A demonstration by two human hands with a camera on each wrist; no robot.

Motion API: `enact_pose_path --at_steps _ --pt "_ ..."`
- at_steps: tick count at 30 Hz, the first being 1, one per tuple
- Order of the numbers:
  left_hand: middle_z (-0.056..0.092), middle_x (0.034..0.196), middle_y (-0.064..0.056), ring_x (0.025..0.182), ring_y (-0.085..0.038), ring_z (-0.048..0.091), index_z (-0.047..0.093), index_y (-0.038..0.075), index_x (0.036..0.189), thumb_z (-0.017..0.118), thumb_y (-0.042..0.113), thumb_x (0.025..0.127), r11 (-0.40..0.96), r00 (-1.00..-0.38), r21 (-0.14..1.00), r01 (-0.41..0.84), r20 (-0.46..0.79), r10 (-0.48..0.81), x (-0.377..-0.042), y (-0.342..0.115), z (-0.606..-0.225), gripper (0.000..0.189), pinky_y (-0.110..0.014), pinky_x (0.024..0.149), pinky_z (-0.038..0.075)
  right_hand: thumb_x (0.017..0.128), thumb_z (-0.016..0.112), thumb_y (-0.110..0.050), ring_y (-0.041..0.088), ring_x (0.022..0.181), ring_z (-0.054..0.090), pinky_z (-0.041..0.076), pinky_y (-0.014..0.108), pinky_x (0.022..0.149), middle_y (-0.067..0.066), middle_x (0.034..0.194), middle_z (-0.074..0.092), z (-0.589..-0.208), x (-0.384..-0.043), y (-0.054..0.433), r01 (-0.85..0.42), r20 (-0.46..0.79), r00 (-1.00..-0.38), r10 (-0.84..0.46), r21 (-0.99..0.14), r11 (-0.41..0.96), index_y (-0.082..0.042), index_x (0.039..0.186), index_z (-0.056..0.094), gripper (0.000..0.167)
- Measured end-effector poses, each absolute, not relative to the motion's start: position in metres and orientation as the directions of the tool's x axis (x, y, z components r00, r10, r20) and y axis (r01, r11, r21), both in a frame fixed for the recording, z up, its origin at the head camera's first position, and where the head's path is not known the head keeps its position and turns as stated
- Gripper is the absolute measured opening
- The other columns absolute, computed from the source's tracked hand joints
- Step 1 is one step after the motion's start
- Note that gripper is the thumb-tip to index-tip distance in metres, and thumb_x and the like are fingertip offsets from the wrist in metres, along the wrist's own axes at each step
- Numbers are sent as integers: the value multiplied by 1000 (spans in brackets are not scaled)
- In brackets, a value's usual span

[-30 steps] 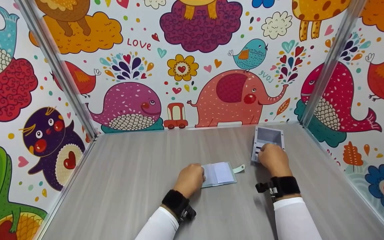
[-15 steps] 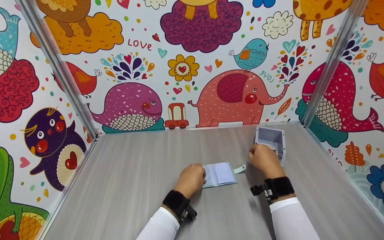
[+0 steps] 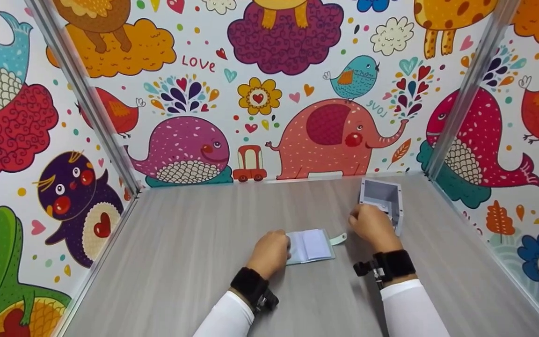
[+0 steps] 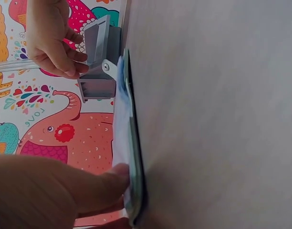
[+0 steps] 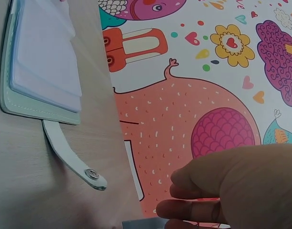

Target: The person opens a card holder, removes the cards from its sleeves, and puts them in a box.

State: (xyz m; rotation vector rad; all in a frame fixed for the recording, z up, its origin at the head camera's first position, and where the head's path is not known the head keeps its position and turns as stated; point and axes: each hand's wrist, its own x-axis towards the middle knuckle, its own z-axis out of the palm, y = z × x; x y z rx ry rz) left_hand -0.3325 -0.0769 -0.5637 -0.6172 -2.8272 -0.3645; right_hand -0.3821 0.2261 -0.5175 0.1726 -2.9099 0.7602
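A pale green card holder (image 3: pixel 316 245) lies unfolded on the table, its clear sleeves showing. My left hand (image 3: pixel 269 255) pinches its left edge, thumb on the inner side in the left wrist view (image 4: pixel 100 191). From the holder's right side extends a strap (image 5: pixel 72 155) with a metal snap. My right hand (image 3: pixel 371 225) hovers at the front left of a grey box (image 3: pixel 398 206), partly hiding it. Its fingers are loosely bent in the left wrist view, and I see nothing between them. Something whitish inside the box is mostly hidden by this hand.
The wood-grain table (image 3: pixel 180 262) is bounded by printed walls with metal corner posts (image 3: pixel 82 98). The grey box stands near the back wall at the right. Black camera straps (image 3: pixel 393 263) sit on both wrists.
My right hand has moved left from over the box's front to its front left side, then stayed there. My left hand keeps its grip on the card holder.
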Motion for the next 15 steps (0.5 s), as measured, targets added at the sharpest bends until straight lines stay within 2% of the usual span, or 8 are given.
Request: enact_pose_path --at_steps 7,15 --pt "70 89 -2 84 -27 70 79 11 83 96 13 85 881 -894 212 423 258 367 -333 -80 -562 17 -40 76 58 103 73 -14 28 85 73 64 53 86 18 106 84 -517 -383 224 -152 151 -984 -90 -468 871 1 115 85 22" --pt "70 92 -1 88 -24 71 81 11 89 94 14 88 880 -908 250 404 223 354 -334 -84 -559 13 -39 77 60 104 73 -14 27 84 72 64 50 84 16 105 83 -517 -384 221 -140 131 -988 -86 -500 855 0 115 85 22"
